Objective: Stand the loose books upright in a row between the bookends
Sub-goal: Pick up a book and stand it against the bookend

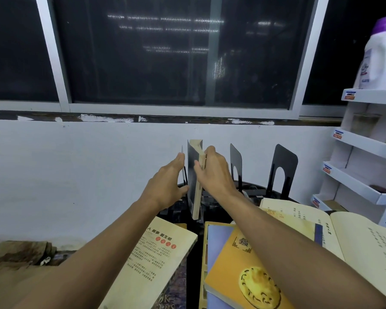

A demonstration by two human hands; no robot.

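A dark-covered book (193, 175) stands upright on the black table (212, 210), its pale page edge facing me. My right hand (212, 172) grips it from the right side near the top. My left hand (167, 184) rests flat against a thin black bookend (183, 172) just left of the book, fingers extended. Two more black bookends (236, 162) (282, 170) stand to the right. Loose books lie flat near me: a cream one (156, 259) on the left, an orange one (239, 270) atop a blue-covered book (217, 239), and an open book (352, 241) on the right.
A white wall and dark window rise right behind the table. White cardboard shelves (361, 175) stand at the right, with a white bottle (379, 56) on top. Brown debris (25, 253) lies at the lower left.
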